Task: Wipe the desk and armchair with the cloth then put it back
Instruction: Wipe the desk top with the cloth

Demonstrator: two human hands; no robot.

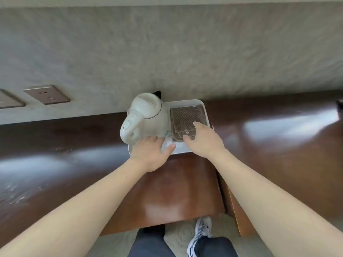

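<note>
Head view shows the folded brown cloth lying in the white tray on the bench, right hand fingers pinching its near edge, left hand open on the tray rim, and whether wiping is finished or not yet begun cannot be told.

1. The tabletop is dark, glossy brown wood running along a grey wall.
2. A white tray sits directly on it, against the wall.
3. The tray carries a white kettle and a folded brown cloth, side by side.
</note>
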